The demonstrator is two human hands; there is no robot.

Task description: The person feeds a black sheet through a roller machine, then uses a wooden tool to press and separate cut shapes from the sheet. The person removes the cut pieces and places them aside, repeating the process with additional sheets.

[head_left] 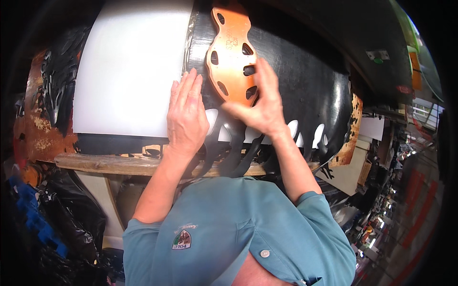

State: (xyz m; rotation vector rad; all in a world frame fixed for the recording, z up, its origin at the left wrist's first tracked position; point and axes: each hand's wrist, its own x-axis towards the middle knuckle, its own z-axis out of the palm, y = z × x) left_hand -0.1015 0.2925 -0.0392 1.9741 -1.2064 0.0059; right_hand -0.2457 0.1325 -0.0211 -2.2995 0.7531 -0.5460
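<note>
An orange cutting die (230, 57), wavy-edged with several dark oval holes, lies on a glossy black sheet (305, 66). My right hand (262, 102) grips its near right corner, fingers along the right edge and thumb at the near end; the hand is slightly blurred. Just left of the die, my left hand (186, 112) rests flat with fingers stretched forward and holds nothing. Beneath it run the black sheet's left margin and the edge of a white board (133, 66). Cut-out gaps and curved black strips (234, 148) line the sheet's near side.
A worn wooden rail (109, 163) runs along the bench front. Black cut scraps (59, 90) pile up at the left. A dark machine part (372, 43) overhangs at the upper right. Black plastic (71, 209) and a blue object (36, 214) lie at the lower left.
</note>
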